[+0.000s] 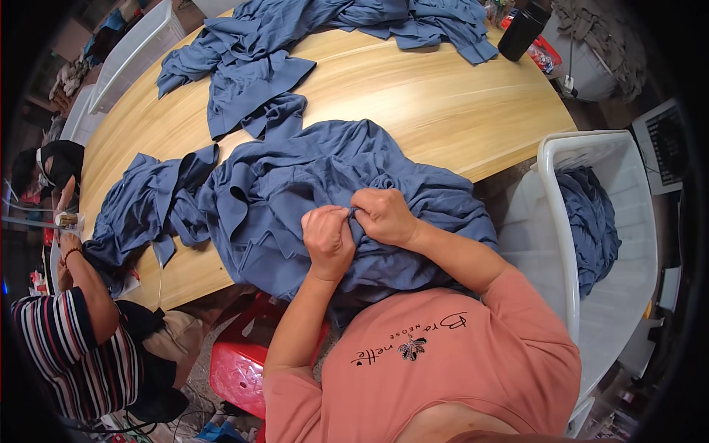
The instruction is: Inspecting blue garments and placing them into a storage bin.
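A large heap of blue-grey fabric garments (317, 170) lies bunched at the table's near edge and hangs over it toward my body. Both of my hands are close together on this heap. My left hand (327, 240) is closed, pinching a small fold of the blue cloth. Just right of it and slightly farther away, my right hand (384, 215) is also closed on the same bit of cloth. A small piece of fabric shows between the two hands. Which part of a garment it is, I cannot tell.
More blue garments (258, 81) lie across the far side of the wooden table (413, 92). A black bottle (524, 31) stands far right. On my right, a white plastic bin (550, 192) holds blue cloth. A person in a striped shirt (77, 347) works at left, near a red stool (236, 369).
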Action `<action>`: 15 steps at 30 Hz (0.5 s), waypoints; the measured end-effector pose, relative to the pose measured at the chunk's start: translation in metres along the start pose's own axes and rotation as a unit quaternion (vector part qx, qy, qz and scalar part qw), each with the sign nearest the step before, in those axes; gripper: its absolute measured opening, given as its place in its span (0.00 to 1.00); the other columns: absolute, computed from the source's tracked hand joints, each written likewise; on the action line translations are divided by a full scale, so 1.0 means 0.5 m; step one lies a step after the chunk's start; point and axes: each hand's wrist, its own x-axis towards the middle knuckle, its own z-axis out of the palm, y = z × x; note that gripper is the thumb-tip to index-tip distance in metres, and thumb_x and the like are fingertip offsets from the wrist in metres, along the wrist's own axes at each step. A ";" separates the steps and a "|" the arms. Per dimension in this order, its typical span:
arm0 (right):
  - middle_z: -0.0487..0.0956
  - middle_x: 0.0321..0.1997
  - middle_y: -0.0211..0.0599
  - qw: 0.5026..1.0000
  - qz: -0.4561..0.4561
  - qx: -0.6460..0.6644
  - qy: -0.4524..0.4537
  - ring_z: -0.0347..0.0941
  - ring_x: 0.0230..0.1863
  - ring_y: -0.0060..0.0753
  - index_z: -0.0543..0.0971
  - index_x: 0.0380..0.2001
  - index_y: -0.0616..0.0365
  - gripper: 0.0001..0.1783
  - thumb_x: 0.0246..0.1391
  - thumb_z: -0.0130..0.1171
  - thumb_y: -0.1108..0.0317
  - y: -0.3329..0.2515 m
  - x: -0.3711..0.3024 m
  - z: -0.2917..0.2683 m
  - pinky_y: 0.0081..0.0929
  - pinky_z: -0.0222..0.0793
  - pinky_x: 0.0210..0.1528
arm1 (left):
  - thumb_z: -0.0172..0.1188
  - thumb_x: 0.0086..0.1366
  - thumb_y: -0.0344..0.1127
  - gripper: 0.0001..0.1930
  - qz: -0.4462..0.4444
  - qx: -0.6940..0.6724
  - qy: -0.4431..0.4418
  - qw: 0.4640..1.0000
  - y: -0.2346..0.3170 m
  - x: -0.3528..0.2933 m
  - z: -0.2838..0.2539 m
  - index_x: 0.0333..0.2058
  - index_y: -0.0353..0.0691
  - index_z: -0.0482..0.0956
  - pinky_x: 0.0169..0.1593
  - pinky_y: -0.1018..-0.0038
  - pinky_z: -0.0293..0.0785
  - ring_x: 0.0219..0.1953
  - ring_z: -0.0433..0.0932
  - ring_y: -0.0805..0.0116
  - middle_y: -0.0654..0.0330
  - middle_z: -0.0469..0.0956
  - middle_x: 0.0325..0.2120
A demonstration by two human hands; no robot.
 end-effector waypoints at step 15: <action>0.75 0.25 0.32 0.976 0.104 0.148 0.120 0.69 0.28 0.18 0.75 0.29 0.64 0.06 0.45 0.51 0.80 0.041 -0.003 -0.032 0.16 0.64 0.31 | 0.71 0.38 0.42 0.37 0.024 0.119 -0.159 0.980 -0.021 0.042 -0.158 0.50 0.41 0.68 0.56 0.57 0.54 0.57 0.61 0.49 0.51 0.66 0.52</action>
